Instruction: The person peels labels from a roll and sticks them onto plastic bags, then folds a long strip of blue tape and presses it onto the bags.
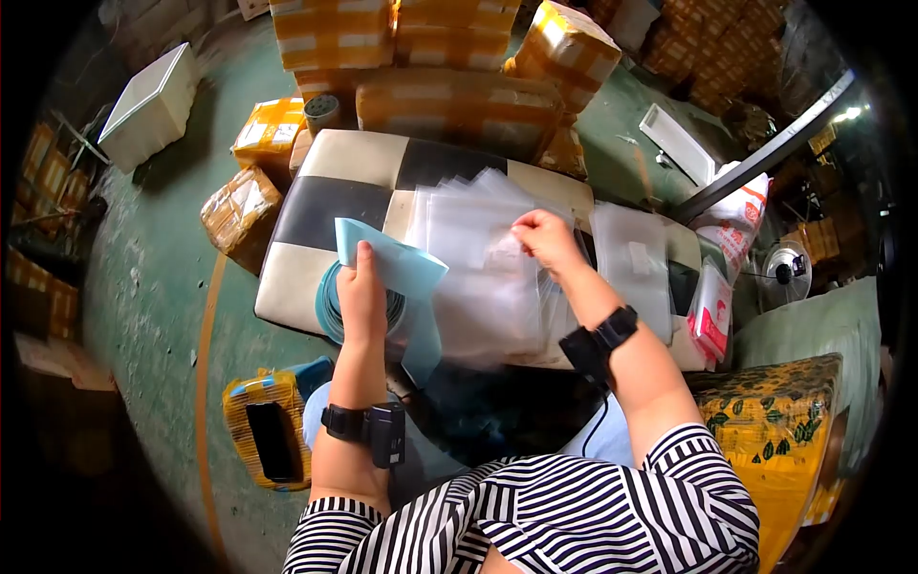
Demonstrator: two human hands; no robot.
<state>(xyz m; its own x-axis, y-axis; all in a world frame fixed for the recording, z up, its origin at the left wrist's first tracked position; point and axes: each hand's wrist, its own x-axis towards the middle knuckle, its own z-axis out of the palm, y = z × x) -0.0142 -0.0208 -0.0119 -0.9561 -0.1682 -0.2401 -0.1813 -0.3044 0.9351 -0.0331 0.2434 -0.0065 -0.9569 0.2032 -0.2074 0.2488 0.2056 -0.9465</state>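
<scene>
My left hand (pixel 362 298) grips a light blue strip (pixel 397 263) that folds over at the top and hangs down on the right. Behind that hand, a coiled roll of the same blue colour (pixel 328 304) lies on the padded checkered bench (pixel 325 206). My right hand (pixel 552 247) is closed in a pinch above a spread stack of clear plastic bags (pixel 469 230); whatever its fingertips hold is too small to make out. A second pile of clear bags (pixel 633 263) lies on the bench to the right of that hand.
Taped cartons (pixel 459 107) stand behind the bench, with a tape roll (pixel 322 113) at their left. A black phone (pixel 273 440) rests on a yellow-wrapped parcel at lower left. Red-and-white packs (pixel 710 314) lean at the bench's right end, near a fan (pixel 784 271).
</scene>
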